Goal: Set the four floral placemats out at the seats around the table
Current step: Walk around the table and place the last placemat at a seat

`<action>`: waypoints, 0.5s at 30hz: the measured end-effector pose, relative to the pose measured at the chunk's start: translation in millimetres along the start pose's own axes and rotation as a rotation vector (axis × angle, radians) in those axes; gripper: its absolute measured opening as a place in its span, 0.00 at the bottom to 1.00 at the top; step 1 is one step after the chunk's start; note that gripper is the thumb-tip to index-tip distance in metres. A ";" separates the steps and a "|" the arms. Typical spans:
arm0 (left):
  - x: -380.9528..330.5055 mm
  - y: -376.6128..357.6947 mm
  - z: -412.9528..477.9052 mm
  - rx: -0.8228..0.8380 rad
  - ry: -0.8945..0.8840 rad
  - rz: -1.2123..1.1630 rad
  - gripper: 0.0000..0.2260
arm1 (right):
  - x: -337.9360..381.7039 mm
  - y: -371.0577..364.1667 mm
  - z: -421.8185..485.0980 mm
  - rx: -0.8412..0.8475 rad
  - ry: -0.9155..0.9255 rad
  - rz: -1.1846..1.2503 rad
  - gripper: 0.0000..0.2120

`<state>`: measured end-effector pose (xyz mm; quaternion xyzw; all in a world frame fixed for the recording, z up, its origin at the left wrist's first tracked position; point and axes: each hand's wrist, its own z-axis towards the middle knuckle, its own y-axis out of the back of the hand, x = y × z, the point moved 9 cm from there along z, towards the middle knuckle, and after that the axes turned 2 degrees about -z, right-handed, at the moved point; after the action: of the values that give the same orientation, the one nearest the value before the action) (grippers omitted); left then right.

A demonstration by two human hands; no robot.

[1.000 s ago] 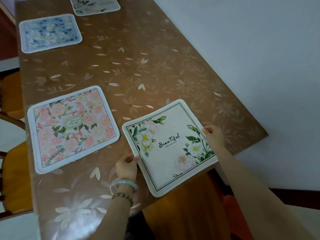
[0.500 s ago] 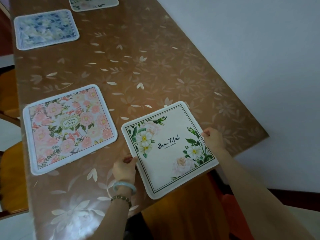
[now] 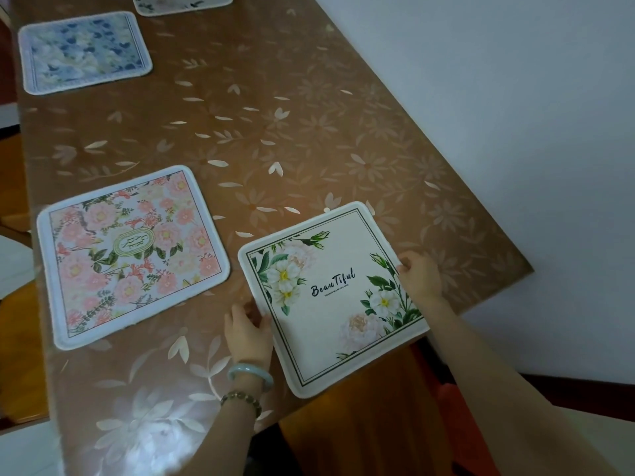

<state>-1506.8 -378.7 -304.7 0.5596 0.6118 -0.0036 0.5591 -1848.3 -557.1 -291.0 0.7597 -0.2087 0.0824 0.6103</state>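
The white mat [image 3: 338, 297] lay at the table's [image 3: 309, 139] near end, about five o'clock in the view, turned so its corners pointed roughly at twelve, three, six and nine. Its near corner and part of its lower-right edge hung out past the table edge. It sat between the two hands: the left hand [image 3: 248, 333] pinched its lower-left edge, so the mat lay toward two o'clock from that grasp, and the right hand [image 3: 421, 276] pinched the right corner, so the mat lay toward eight o'clock from there. Both hands were closed on the mat, neither nearer than the other. The mat was square, with no long axis to speak of; the move ahead probably turned on sliding it toward eleven o'clock, fully onto the table, and squaring it up.

The pink mat [image 3: 132, 254] lay flat at nine o'clock, just beside the white one but apart. The blue mat [image 3: 84, 51] lay at eleven o'clock. The fourth mat [image 3: 182, 3] at twelve o'clock was cut off by the frame's top edge, its pattern hard to make out. The fingertips under the white mat were hidden.
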 end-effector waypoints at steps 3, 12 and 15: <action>-19.0 3.0 7.5 -0.039 -0.007 0.004 0.21 | 27.9 3.1 8.0 -0.017 0.102 -0.086 0.14; -95.4 -56.4 46.8 0.202 -0.431 0.347 0.31 | 157.4 -63.7 15.5 0.204 0.677 -0.433 0.27; -89.8 -77.7 59.7 0.273 -0.452 0.553 0.31 | 159.3 -92.3 24.1 0.346 0.689 -0.537 0.31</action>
<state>-1542.3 -506.5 -313.6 0.7579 0.2930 -0.0574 0.5800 -1669.6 -599.3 -318.7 0.8059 0.2270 0.2024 0.5080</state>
